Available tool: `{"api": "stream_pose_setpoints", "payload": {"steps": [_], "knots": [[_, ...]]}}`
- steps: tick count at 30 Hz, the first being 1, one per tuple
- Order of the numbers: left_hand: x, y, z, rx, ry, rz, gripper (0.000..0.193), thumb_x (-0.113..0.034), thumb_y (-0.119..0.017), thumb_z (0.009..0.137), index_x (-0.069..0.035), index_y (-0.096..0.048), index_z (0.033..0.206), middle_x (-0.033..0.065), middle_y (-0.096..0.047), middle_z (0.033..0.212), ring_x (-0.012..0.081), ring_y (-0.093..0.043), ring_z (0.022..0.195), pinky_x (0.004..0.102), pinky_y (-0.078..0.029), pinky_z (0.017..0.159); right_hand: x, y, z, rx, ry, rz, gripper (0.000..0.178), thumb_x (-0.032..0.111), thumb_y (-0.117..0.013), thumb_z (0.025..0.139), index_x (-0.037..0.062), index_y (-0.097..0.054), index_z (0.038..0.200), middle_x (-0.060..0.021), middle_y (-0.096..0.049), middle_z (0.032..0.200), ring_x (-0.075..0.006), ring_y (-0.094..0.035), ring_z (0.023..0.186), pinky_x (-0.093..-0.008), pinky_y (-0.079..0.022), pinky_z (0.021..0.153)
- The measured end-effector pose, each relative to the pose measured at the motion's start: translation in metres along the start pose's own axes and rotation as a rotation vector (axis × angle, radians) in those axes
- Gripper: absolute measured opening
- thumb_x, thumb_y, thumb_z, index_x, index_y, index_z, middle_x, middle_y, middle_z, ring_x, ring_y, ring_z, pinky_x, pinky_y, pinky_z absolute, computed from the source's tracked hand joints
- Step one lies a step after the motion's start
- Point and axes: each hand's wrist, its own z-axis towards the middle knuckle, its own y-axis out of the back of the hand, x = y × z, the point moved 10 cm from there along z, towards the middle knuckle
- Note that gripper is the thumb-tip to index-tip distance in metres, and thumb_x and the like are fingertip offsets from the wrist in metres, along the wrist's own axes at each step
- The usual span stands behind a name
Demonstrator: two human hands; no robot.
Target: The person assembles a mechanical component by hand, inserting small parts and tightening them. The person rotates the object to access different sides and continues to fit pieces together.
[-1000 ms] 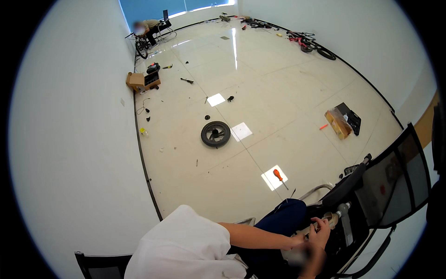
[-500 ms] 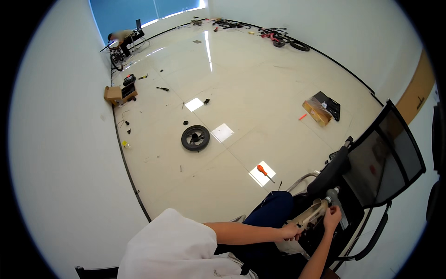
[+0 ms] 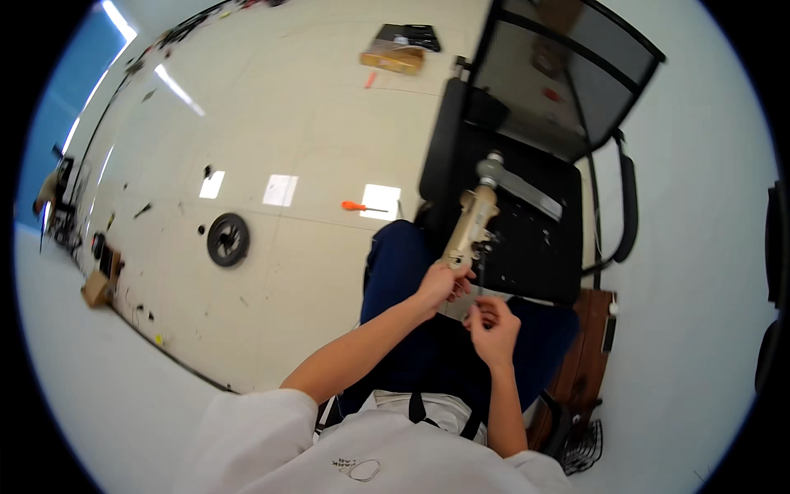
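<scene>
My left hand [image 3: 444,286] is closed round the near end of a long beige part [image 3: 473,216], which lies slanted over the edge of the black chair seat [image 3: 527,255]. A grey rounded joint [image 3: 490,171] sits at the far end of that part. Close beside it, my right hand [image 3: 494,325] is pinched, thumb against fingers. A thin dark rod [image 3: 481,278] runs between the right fingertips and the small dark fittings on the part's side; its kind is blurred. On the seat lies a flat grey metal piece [image 3: 533,198].
An orange-handled screwdriver [image 3: 354,206] and a black wheel [image 3: 228,240] lie on the pale tiled floor. Farther off are a cardboard box [image 3: 393,61] and an open black tool case [image 3: 411,37]. The chair's mesh back [image 3: 568,74] rises beyond the seat. Another person [image 3: 49,193] is far left.
The view has turned right and down toward the chair. My right hand has come from the part's far end to near my left hand. The left hand keeps its hold.
</scene>
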Motion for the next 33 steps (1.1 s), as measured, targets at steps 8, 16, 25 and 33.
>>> {"api": "stream_pose_setpoints", "payload": {"steps": [8, 16, 25, 33], "knots": [[0.006, -0.013, 0.010, 0.203, 0.047, 0.021, 0.027, -0.023, -0.051, 0.099, 0.000, -0.065, 0.102, 0.0032, -0.060, 0.080, 0.0127, -0.060, 0.073, 0.0280, -0.050, 0.069, 0.044, -0.043, 0.016, 0.375, 0.273, -0.311, 0.013, 0.005, -0.068, 0.082, 0.0008, -0.069, 0.093, -0.0158, -0.067, 0.076, -0.0286, -0.067, 0.065, -0.0339, -0.053, 0.063], [0.023, 0.012, 0.051, 0.211, -0.230, 0.211, 0.020, -0.019, -0.067, 0.081, -0.006, -0.067, 0.066, -0.0007, -0.059, 0.063, 0.0104, -0.052, 0.055, 0.0266, -0.040, 0.048, 0.068, -0.071, 0.031, 0.576, 0.477, -0.436, 0.014, 0.008, -0.073, 0.077, 0.0035, -0.073, 0.091, -0.0145, -0.067, 0.073, -0.0236, -0.066, 0.061, -0.0309, -0.050, 0.059], [0.003, -0.003, 0.019, 0.254, -0.269, 0.096, 0.030, -0.024, -0.073, 0.078, -0.010, -0.060, 0.101, 0.0016, -0.057, 0.069, 0.0151, -0.057, 0.060, 0.0296, -0.045, 0.053, 0.069, -0.112, 0.077, 0.614, 0.457, -0.572, 0.010, 0.007, -0.072, 0.074, 0.0004, -0.071, 0.082, -0.0135, -0.064, 0.062, -0.0214, -0.063, 0.054, -0.0320, -0.048, 0.053], [-0.034, 0.003, 0.007, -0.070, -0.676, 0.620, 0.063, -0.028, -0.078, 0.073, 0.000, -0.051, 0.123, 0.0172, -0.064, 0.091, 0.0324, -0.065, 0.084, 0.0402, -0.052, 0.071, 0.063, -0.106, 0.143, 0.446, 0.452, -0.585, 0.011, 0.007, -0.071, 0.079, -0.0026, -0.068, 0.084, -0.0108, -0.061, 0.063, -0.0190, -0.059, 0.056, -0.0328, -0.046, 0.054]]}}
